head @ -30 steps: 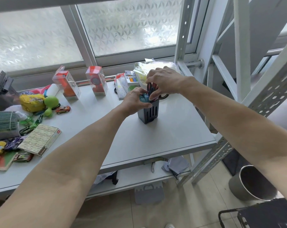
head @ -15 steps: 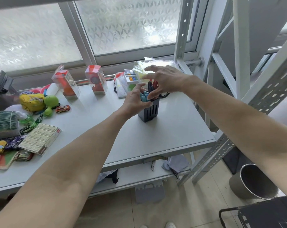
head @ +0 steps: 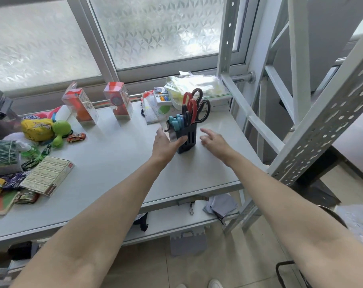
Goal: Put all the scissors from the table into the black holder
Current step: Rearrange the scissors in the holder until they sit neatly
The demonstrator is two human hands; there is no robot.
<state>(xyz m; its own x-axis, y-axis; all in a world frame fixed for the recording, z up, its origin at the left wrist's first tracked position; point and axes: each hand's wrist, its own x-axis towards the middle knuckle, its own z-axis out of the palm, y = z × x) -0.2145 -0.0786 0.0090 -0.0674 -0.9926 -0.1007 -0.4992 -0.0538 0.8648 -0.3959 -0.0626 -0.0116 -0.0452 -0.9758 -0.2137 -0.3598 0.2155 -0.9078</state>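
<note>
The black slotted holder point(head: 188, 137) stands upright on the white table point(head: 114, 163), right of centre. Red-and-black scissors point(head: 194, 106) stick up out of it, and blue-handled scissors point(head: 176, 122) sit lower at its left side. My left hand point(head: 165, 143) is just left of the holder, fingers spread, thumb close to or touching its front wall. My right hand point(head: 215, 140) hovers low to the right of the holder, fingers apart and holding nothing. I see no loose scissors on the table.
Clear boxed toys point(head: 80, 106), a yellow pouch point(head: 37, 129), a green toy point(head: 61, 130), toy cars point(head: 76, 138) and a flat carton point(head: 47, 177) fill the table's left. Plastic bags point(head: 197, 86) lie behind the holder. A metal rack frame point(head: 301, 121) rises at the right.
Both hands have come away from the scissor handles and dropped down beside the holder. The scissors now stand uncovered in the holder.
</note>
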